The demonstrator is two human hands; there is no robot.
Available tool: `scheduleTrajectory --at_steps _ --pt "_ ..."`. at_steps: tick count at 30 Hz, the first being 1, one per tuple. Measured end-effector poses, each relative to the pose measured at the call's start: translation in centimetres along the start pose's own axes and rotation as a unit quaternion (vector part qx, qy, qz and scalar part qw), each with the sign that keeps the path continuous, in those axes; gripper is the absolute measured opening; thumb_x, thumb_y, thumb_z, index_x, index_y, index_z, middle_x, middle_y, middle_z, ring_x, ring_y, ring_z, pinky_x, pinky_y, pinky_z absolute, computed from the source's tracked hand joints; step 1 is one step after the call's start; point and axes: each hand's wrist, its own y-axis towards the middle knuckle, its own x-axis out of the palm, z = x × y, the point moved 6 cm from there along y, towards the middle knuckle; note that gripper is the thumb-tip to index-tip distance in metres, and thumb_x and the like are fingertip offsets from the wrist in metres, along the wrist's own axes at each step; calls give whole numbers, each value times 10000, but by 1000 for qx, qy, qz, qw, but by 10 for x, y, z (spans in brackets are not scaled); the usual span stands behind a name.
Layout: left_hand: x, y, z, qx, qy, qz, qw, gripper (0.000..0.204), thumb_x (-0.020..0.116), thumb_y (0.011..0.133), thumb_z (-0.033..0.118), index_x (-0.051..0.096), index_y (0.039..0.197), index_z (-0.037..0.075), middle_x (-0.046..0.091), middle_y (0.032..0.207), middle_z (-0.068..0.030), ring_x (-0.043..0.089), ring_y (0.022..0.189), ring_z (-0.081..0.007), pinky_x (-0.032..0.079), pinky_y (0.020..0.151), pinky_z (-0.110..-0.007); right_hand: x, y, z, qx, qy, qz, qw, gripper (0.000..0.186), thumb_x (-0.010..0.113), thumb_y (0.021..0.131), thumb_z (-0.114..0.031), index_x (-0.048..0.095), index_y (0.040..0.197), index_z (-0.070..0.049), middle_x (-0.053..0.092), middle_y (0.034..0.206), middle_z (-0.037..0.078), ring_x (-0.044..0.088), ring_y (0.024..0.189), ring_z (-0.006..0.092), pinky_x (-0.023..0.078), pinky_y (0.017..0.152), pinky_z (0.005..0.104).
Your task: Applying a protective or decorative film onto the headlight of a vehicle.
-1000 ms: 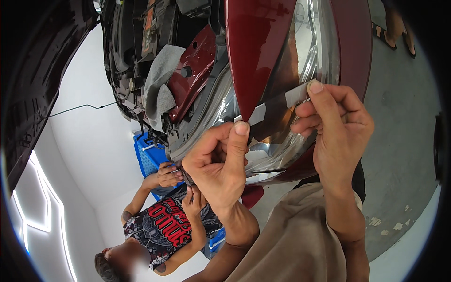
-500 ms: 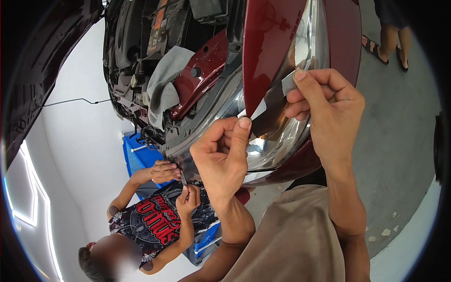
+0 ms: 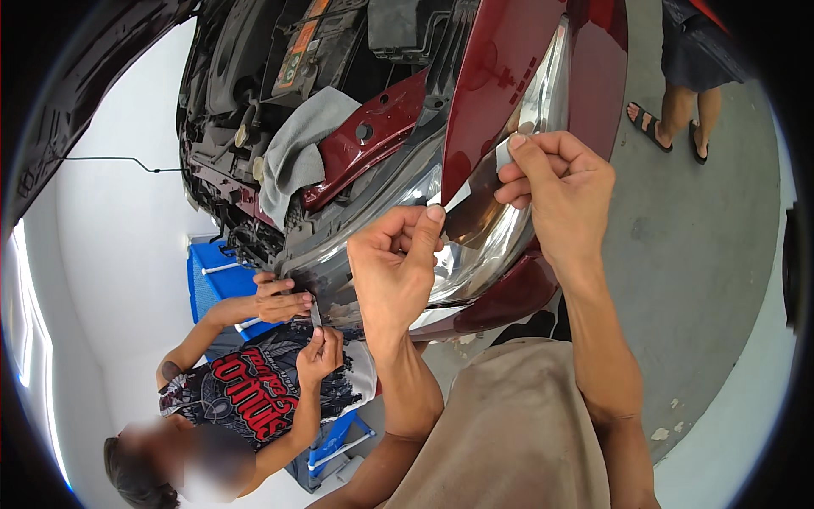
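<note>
- Two bare hands raised in front of the headlight [image 3: 465, 261], nearest me after the wearer's brown top [image 3: 509, 433]. Neither is spread: thumb meets forefinger on both.
- Right hand [image 3: 564, 187]: pinches the pale end of a thin strip [image 3: 504, 156], over the upper part of the headlight; other fingers curled loosely behind.
- Left hand [image 3: 398, 259]: pinch sits at the headlight's left side; seems to have the strip's other end, where a pale patch shows just beside the thumb. Middle of the strip hard to tell from the dark lens behind.
- Handling, my guess: very light, thin, bendy as film; likely to curl, crease or cling to itself if let go slack. Best held by the pale ends, fingertips only, middle left untouched. May be slick or tacky; cannot tell.
- Dark red panel [image 3: 492, 81]: its pointed tip comes down over the headlight, near the left thumb. A snag there looks possible.
- Left of the headlight, farther off: grey cloth [image 3: 297, 153] draped by the engine bay [image 3: 254, 93].
- Lower left of the headlight: a co-worker's hands [image 3: 282, 299] at a small grey piece [image 3: 316, 312].
- Farthest, upper right of the headlight: someone's sandalled feet [image 3: 651, 125].
</note>
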Motion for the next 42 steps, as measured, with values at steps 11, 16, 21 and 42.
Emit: scheduleTrajectory --at_steps 11,16,21,42 --pt "2 3 0 44 87 41 994 262 727 968 187 696 825 -31 562 598 41 425 530 -21 343 499 -221 3 6 -3 -92 -116 -4 989 192 681 994 -138 647 909 30 656 707 53 599 571 76 490 536 233" --pt "0 2 -1 43 99 38 993 261 725 969 188 690 822 -26 546 592 44 415 529 -26 331 497 -224 0 6 4 -106 -136 -9 985 202 677 997 -136 638 887 29 646 697 47 583 581 66 474 530 228" --pt "2 0 -4 54 91 51 993 265 725 971 192 691 824 -26 539 590 43 410 533 -25 329 493 -226 2 5 1 -119 -128 -1 985 209 672 1003 -141 636 886 29 637 683 42 579 579 65 468 524 226" --pt "-12 9 -13 -2 -68 7 998 245 700 996 235 689 897 11 629 685 -8 513 522 -39 359 467 -191 9 -2 12 -68 -86 -2 994 229 674 980 -149 652 870 50 653 626 66 593 509 95 454 488 258"
